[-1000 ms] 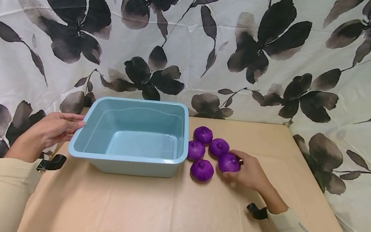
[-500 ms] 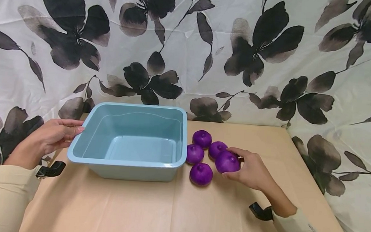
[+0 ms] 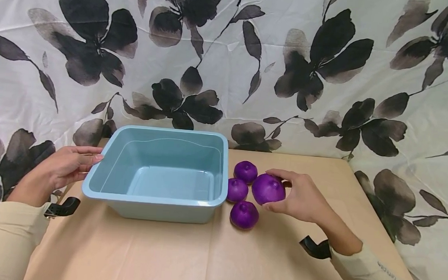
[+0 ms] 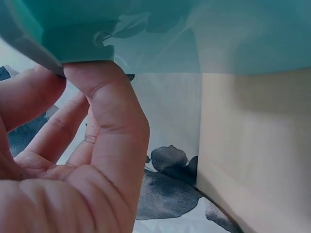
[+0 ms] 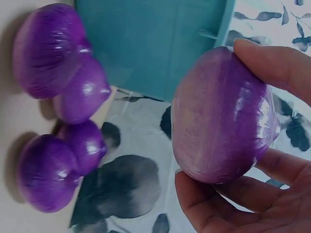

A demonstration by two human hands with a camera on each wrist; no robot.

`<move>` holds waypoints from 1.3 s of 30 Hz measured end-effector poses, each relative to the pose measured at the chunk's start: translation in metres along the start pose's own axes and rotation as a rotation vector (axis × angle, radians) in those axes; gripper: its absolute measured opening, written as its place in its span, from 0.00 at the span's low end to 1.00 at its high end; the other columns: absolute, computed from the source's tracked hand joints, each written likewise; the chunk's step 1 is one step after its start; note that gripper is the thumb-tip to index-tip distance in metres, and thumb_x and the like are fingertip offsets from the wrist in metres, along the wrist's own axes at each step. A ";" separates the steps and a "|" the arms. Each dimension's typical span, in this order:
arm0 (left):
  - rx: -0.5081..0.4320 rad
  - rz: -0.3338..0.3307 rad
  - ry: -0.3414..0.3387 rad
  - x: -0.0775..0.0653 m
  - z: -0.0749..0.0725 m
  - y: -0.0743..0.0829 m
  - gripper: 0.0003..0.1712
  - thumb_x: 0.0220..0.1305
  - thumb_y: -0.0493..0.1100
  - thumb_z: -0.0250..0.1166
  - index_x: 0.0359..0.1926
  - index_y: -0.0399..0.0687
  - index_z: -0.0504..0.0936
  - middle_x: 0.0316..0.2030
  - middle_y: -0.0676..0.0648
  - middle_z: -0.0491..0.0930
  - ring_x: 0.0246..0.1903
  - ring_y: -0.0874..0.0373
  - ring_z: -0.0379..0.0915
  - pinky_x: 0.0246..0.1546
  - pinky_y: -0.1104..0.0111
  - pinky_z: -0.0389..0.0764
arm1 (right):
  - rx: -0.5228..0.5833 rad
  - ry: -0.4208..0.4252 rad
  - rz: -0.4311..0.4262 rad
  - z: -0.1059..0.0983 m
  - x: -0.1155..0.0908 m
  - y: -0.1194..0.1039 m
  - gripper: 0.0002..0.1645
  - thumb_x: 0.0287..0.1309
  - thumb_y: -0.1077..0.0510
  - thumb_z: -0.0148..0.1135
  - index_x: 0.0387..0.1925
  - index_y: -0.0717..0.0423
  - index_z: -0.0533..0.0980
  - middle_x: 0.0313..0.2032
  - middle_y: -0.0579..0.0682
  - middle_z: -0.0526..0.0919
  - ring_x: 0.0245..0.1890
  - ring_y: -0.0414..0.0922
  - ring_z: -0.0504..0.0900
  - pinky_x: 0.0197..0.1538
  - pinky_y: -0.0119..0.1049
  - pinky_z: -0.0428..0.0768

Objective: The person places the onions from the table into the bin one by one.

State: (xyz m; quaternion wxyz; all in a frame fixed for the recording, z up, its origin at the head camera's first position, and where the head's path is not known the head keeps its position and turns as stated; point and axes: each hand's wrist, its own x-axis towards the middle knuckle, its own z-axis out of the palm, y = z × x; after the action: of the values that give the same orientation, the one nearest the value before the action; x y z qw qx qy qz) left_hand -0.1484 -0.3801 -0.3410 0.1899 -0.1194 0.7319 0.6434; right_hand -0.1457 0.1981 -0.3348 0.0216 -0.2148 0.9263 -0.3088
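Observation:
My left hand [image 3: 67,168] pinches the left rim of a light blue plastic tub [image 3: 153,199], thumb and fingers on either side of the edge. In the left wrist view, the fingertips [image 4: 92,73] sit right at the tub's rim. To the right of the tub, my right hand [image 3: 302,197] grips a shiny purple onion [image 3: 268,189] between thumb and fingers. The right wrist view shows this onion [image 5: 221,116] held up, apart from the others. Several similar onions [image 3: 244,215] rest on the table beside the tub; the held one hides one of them in the head view.
A beige-covered table [image 3: 153,256] lies under everything. Behind it and along its right side hangs a white cloth [image 3: 245,63] printed with dark flowers. The tub stands at the table's back left, close to the cloth.
My right hand has raised its onion and brought it slightly left, over the others. My left hand keeps its hold on the tub's rim. The head view has shifted slightly.

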 end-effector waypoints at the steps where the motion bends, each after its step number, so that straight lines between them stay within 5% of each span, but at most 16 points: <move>1: 0.000 -0.001 -0.001 0.000 0.000 0.000 0.18 0.74 0.39 0.65 0.35 0.74 0.88 0.34 0.61 0.89 0.33 0.65 0.87 0.37 0.70 0.89 | 0.003 -0.003 -0.006 -0.001 0.002 -0.003 0.46 0.39 0.48 0.88 0.62 0.55 0.81 0.54 0.56 0.88 0.47 0.53 0.87 0.45 0.40 0.85; 15: -0.056 -0.013 0.008 0.000 0.001 0.002 0.18 0.73 0.38 0.65 0.35 0.73 0.88 0.33 0.60 0.88 0.33 0.64 0.87 0.37 0.69 0.89 | 0.086 -0.062 -0.084 -0.003 0.037 -0.044 0.46 0.36 0.51 0.88 0.62 0.49 0.81 0.52 0.51 0.88 0.48 0.51 0.86 0.41 0.35 0.88; 25: 0.003 -0.008 0.044 0.002 0.003 0.003 0.16 0.72 0.40 0.66 0.36 0.74 0.86 0.34 0.61 0.87 0.34 0.65 0.86 0.39 0.70 0.89 | 0.042 -0.106 -0.065 0.001 0.058 -0.066 0.48 0.37 0.48 0.87 0.64 0.48 0.80 0.49 0.52 0.89 0.46 0.51 0.86 0.39 0.36 0.86; 33: 0.027 -0.027 0.068 0.001 -0.001 0.004 0.14 0.72 0.40 0.66 0.37 0.71 0.86 0.32 0.60 0.86 0.32 0.66 0.85 0.38 0.70 0.89 | 0.058 -0.135 -0.135 0.006 0.079 -0.086 0.46 0.35 0.49 0.86 0.63 0.48 0.81 0.51 0.51 0.89 0.44 0.48 0.89 0.42 0.38 0.89; 36: 0.048 -0.033 0.073 0.002 -0.001 0.003 0.10 0.73 0.40 0.66 0.46 0.64 0.85 0.33 0.61 0.86 0.33 0.66 0.85 0.39 0.70 0.89 | 0.072 -0.152 -0.155 0.007 0.086 -0.093 0.46 0.35 0.49 0.86 0.62 0.49 0.81 0.52 0.51 0.88 0.45 0.48 0.90 0.44 0.38 0.89; 39: 0.077 -0.030 0.084 0.003 0.001 0.003 0.19 0.73 0.41 0.65 0.62 0.52 0.79 0.34 0.62 0.85 0.34 0.67 0.85 0.40 0.70 0.88 | 0.059 -0.159 -0.174 0.009 0.093 -0.099 0.47 0.35 0.48 0.87 0.62 0.50 0.81 0.52 0.51 0.88 0.45 0.48 0.90 0.44 0.38 0.89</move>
State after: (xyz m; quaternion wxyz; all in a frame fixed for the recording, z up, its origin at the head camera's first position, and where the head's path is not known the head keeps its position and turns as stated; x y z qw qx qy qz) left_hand -0.1524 -0.3789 -0.3401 0.1729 -0.1500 0.7615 0.6063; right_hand -0.1905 0.0835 -0.2761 0.0744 -0.3174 0.8901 -0.3186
